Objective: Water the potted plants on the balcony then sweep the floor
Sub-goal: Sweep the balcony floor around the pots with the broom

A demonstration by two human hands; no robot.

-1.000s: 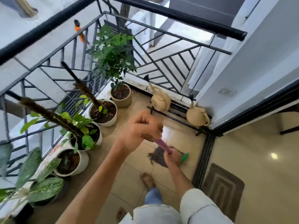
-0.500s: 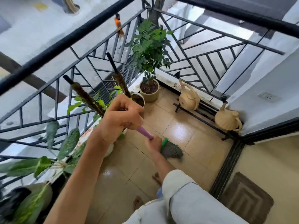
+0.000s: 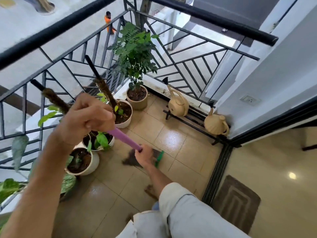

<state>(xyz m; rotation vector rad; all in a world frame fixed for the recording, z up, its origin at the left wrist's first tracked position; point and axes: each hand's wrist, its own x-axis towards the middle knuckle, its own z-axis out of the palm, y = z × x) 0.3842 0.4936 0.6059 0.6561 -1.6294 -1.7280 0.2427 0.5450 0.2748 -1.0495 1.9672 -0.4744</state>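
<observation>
I hold a broom with a purple handle (image 3: 123, 137) in both hands. My left hand (image 3: 87, 117) is closed around the top of the handle. My right hand (image 3: 144, 156) grips it lower down, just above the green head and dark bristles (image 3: 157, 154), which rest on the beige tiled floor (image 3: 173, 140). Several potted plants stand in a row along the railing: a leafy bush in a tan pot (image 3: 137, 97), two white pots with moss poles (image 3: 124, 111) (image 3: 97, 141), and another white pot (image 3: 82, 162).
Two tan watering cans (image 3: 178, 104) (image 3: 216, 124) sit on a low black rack by the far railing (image 3: 197, 66). A black door track (image 3: 216, 172) and a brown mat (image 3: 236, 203) lie at the right. My bare foot (image 3: 151, 189) stands on the tiles.
The broom head has swung left and then back towards the middle of the floor, beside the white pots. My view has shifted with the sweep.
</observation>
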